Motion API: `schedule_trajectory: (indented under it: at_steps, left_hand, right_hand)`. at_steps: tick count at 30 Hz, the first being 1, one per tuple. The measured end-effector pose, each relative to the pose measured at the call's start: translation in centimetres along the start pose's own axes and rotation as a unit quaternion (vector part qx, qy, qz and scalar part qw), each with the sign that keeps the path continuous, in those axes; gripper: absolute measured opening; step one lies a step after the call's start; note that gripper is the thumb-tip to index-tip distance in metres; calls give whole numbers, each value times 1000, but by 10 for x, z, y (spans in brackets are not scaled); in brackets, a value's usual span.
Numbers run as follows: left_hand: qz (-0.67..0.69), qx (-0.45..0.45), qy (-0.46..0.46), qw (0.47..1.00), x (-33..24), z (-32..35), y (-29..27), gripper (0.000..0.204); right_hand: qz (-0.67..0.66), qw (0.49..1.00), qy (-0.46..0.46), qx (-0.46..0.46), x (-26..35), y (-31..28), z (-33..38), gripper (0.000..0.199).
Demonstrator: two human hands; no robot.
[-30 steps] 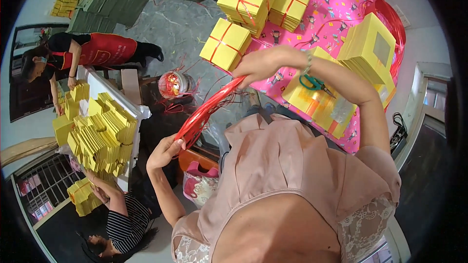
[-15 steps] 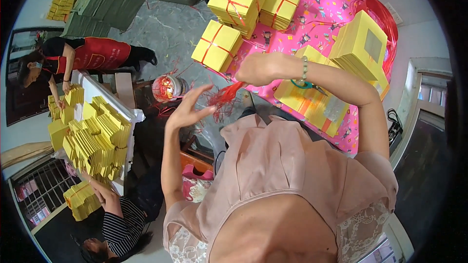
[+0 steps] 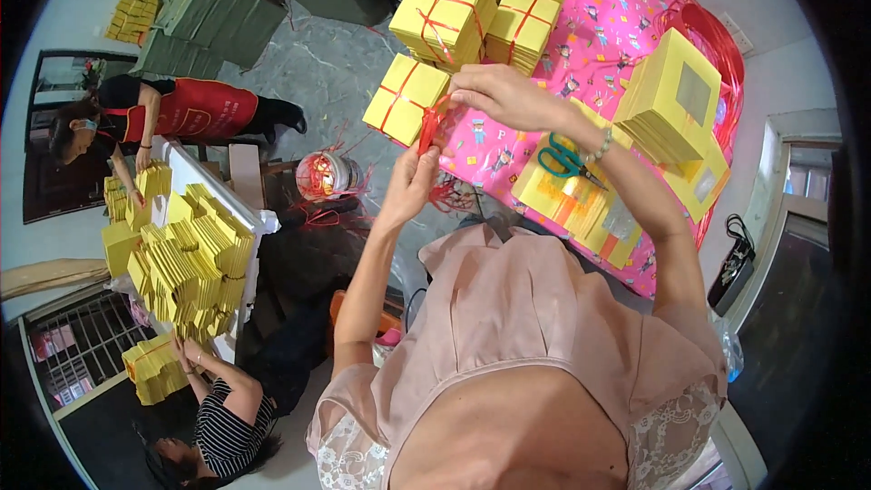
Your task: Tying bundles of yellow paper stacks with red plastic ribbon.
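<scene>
A bunch of red plastic ribbon (image 3: 428, 131) is stretched between my two hands at the near left edge of the pink-covered table (image 3: 626, 0). My left hand (image 3: 410, 183) is closed round its lower end. Fingers of my right hand (image 3: 508, 96) pinch the upper end, though the fingertips are partly hidden. Just behind the ribbon lies a yellow paper stack (image 3: 406, 95), tied crosswise with red ribbon. Teal-handled scissors (image 3: 561, 156) rest on flat yellow sheets (image 3: 555, 192) beneath my right forearm.
Several tied yellow stacks (image 3: 445, 9) stand at the table's far side. An untied stack (image 3: 667, 100) and a red ribbon coil (image 3: 721, 59) are at right. A scrap bucket (image 3: 325, 176) stands on the floor. Two people work at a white table (image 3: 204, 172) on the left.
My right hand has swung slightly up and away from my body with the ribbon. My left hand, open before, has moved right and closed on the bunch. The scissors are now more visible.
</scene>
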State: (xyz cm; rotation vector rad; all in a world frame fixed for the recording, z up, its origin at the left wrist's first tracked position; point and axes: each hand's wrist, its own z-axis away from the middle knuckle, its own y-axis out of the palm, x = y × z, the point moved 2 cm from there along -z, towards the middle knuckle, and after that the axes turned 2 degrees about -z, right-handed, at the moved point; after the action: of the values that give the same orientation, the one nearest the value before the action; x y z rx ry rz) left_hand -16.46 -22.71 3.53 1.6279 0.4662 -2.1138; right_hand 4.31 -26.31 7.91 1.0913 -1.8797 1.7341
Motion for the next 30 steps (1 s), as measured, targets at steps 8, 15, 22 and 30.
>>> schedule_trajectory:
  at_steps: [8,15,22,30]
  left_hand:
    - [-30,-129,72,989,-11,-36,52,42]
    - [-142,-219,161,952,-25,-51,88,50]
    - [-112,-378,185,900,-58,-39,81,30]
    - [158,-299,417,844,-188,59,-5,28]
  right_hand:
    - [-308,896,115,-298,9,39,10,22]
    - [-416,823,110,-371,13,36,23,27]
    - [-546,790,-35,-276,24,52,27,56]
    - [-377,923,-73,-29,48,112,27,33]
